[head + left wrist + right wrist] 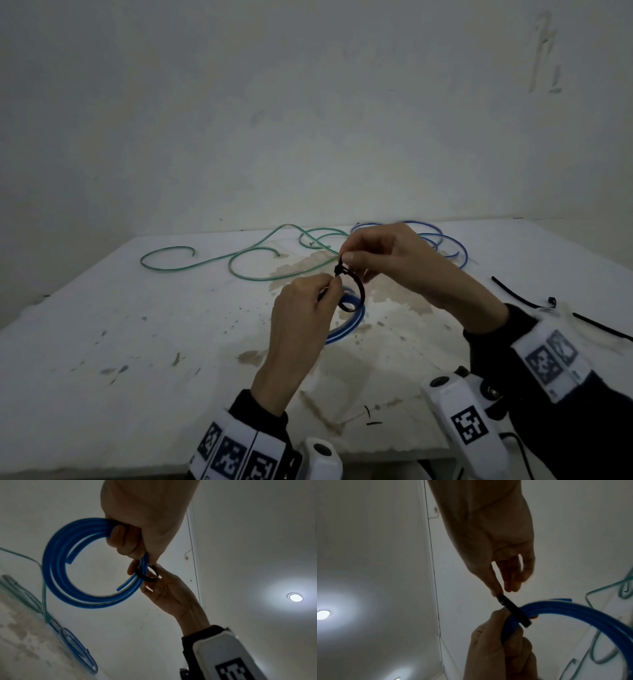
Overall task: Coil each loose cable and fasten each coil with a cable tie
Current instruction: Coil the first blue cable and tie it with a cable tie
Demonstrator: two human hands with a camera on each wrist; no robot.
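Observation:
My left hand (330,287) grips a coiled blue cable (352,320) and holds it just above the stained white table (137,342). A black cable tie (358,293) is looped around the coil's strands. My right hand (346,257) pinches the tie near its head, right above the left hand's fingers. In the left wrist view the blue coil (56,563) hangs from my curled fingers, with the tie (147,575) loose around the strands. In the right wrist view my thumb and finger pinch the black tie (515,612) over the blue coil (573,611).
A loose green cable (239,263) snakes across the back of the table. A second loose blue cable (445,240) lies behind my right hand. Spare black cable ties (513,293) lie at the right edge. Small black offcuts (371,416) sit near the front edge.

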